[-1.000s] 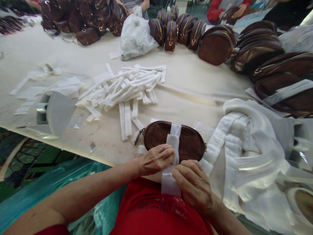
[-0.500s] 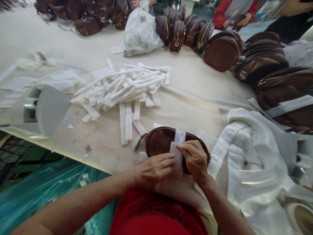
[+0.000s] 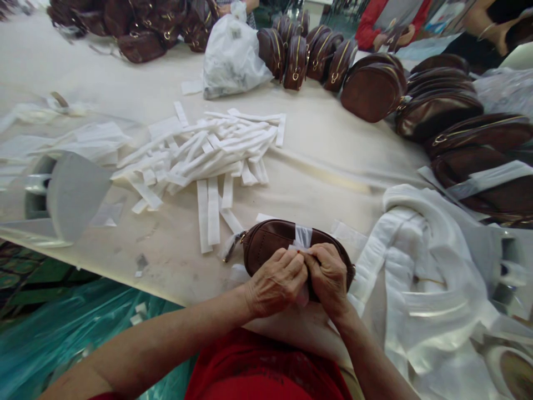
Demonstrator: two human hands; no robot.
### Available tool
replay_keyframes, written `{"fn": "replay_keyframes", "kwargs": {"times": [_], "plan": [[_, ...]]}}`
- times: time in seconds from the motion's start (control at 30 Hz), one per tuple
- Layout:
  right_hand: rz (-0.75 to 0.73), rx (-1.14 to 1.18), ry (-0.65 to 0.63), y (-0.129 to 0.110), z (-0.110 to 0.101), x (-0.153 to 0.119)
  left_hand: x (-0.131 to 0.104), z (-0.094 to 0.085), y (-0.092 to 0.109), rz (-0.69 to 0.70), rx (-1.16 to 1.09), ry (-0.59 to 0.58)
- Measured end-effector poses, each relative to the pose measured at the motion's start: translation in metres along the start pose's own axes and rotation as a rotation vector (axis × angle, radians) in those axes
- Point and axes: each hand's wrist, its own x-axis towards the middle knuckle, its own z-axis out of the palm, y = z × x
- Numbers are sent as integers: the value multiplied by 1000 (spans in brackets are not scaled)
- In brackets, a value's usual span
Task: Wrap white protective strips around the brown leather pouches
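Beneath both hands' fingers [image 3: 300, 256], brown pouch [image 3: 266, 244], white strip [image 3: 303, 235] across it

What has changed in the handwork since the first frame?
The right hand has moved up from below the brown bag, and the left hand has shifted; their fingertips now meet at the white band. The band's end no longer hangs toward the lap. The bag and strip pile stayed essentially put.

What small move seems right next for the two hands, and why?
Probably the right hand should smooth the white strip flat: it crosses the brown pouch, and looks bunched where the left hand and right hand meet.
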Motion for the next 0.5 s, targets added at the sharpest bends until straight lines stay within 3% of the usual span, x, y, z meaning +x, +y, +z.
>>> {"fn": "replay_keyframes", "kwargs": {"times": [0.2,0.5], "plan": [[71,16,10,-1,-2,0,-5,6,-1,-15,31,-86],[83,-17,70,-1,2,1,-5,6,1,-30,67,-49]]}}
